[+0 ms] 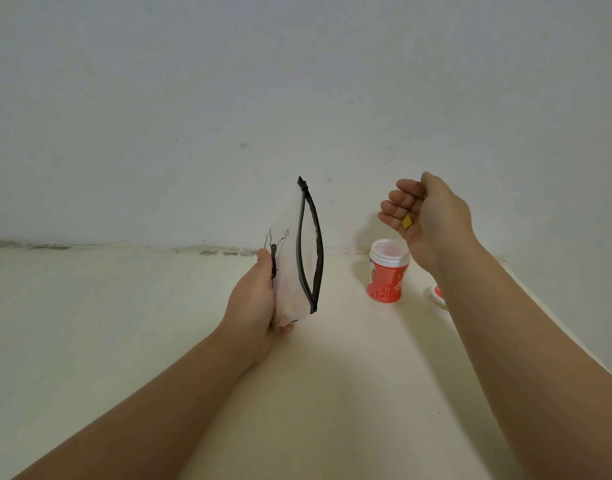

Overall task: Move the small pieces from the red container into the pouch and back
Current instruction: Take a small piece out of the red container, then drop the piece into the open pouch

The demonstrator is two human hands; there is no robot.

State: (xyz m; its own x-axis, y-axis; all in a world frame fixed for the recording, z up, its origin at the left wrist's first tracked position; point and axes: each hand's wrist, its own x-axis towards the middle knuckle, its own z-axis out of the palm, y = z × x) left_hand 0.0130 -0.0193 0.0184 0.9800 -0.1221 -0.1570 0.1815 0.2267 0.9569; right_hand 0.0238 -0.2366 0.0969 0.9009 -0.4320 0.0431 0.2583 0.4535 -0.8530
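My left hand [254, 303] grips a translucent white pouch [290, 251] by its lower edge and holds it upright above the floor. Its black zipper mouth [311, 247] gapes toward the right. My right hand [425, 216] hovers palm up, fingers loosely curled, with a small yellow piece [407, 222] resting in the palm. That hand is right of the pouch and just above the red container [387, 271]. The container stands upright and uncapped, showing its white rim. What lies inside it is hidden.
The container's lid [437, 295] lies on the cream floor [159, 323] to the right of the container, partly hidden behind my right forearm. A pale wall [228, 116] rises close behind everything.
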